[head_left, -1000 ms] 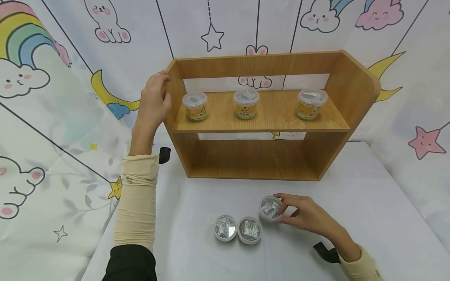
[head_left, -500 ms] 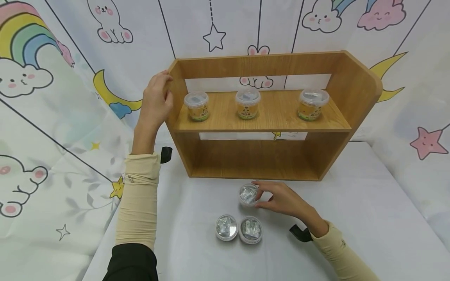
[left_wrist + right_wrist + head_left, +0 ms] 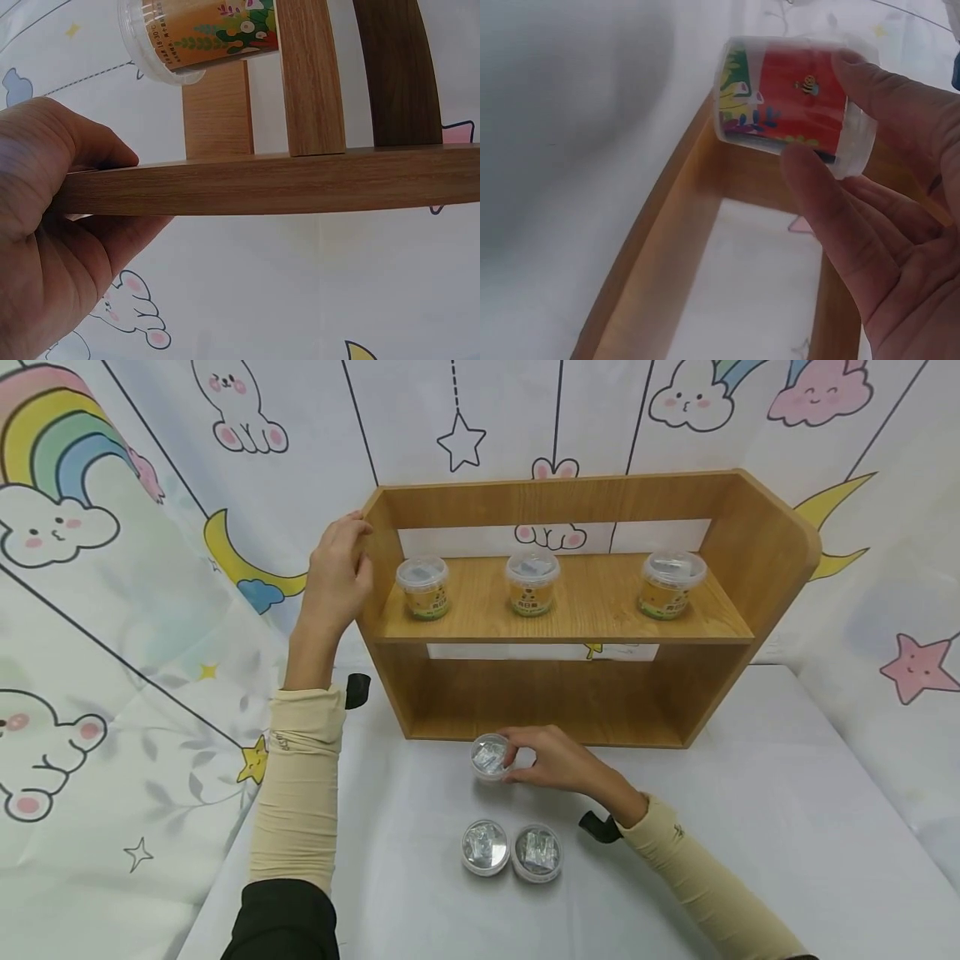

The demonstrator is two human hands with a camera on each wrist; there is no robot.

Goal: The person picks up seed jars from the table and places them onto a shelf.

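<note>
Red-labelled clear plastic cup (image 3: 487, 758): before the brown wooden shelf (image 3: 585, 702), near its bottom edge.
Right hand (image 3: 555, 762): pinching that cup.
Left hand (image 3: 337, 568): clamped on the shelf's left side panel (image 3: 300, 184).
Upper tier (image 3: 480, 622): three yellow-labelled clear plastic cups (image 3: 532, 597), apart.
White desk (image 3: 420, 902): two round silver-topped cups (image 3: 485, 847) side by side.

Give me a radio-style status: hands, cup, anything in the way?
Left hand grips shelf by its side. Right hand holds red-labelled cup in front of shelf. Nothing seen between them; two other cups sit on table.
</note>
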